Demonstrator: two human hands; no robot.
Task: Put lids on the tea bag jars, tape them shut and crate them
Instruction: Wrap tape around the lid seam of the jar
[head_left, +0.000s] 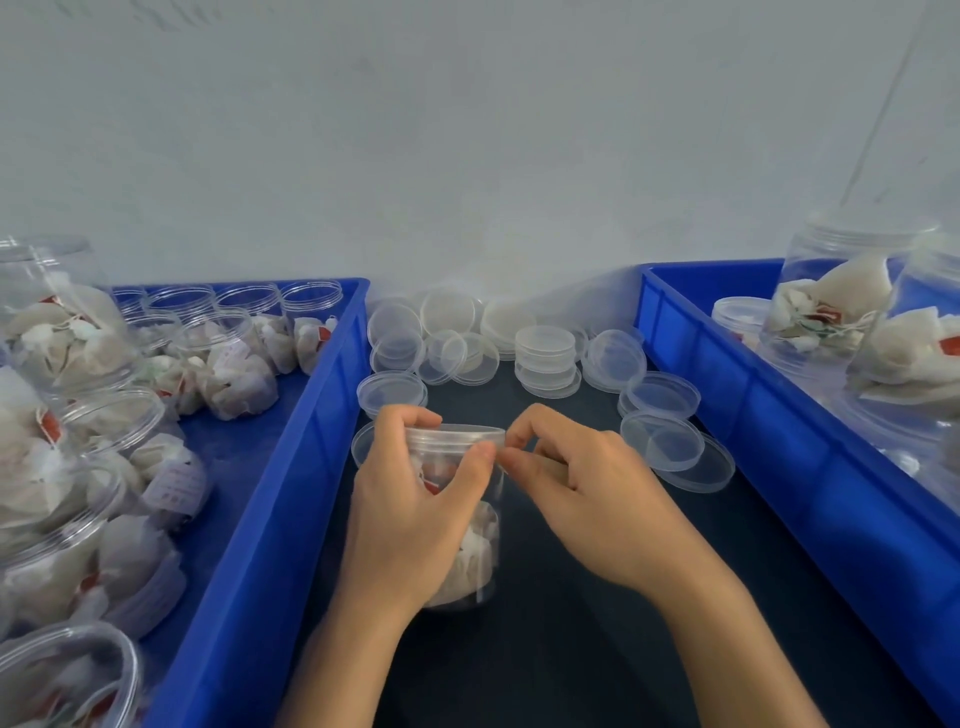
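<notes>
A clear plastic jar (475, 551) filled with tea bags stands upright on the dark table between two blue crates. A clear lid (457, 435) sits on its mouth. My left hand (415, 499) wraps around the jar's upper part, thumb pressed at the lid's rim. My right hand (566, 483) is at the jar's right side, thumb and forefinger pinched together at the lid's edge; whether they hold tape I cannot tell. Loose clear lids (545, 353) lie in piles behind the jar.
The left blue crate (291, 467) holds several open jars of tea bags (228, 364). The right blue crate (779, 415) holds jars with tea bags (831, 312). A pale wall rises behind the table. More lids (662, 441) lie right of my hands.
</notes>
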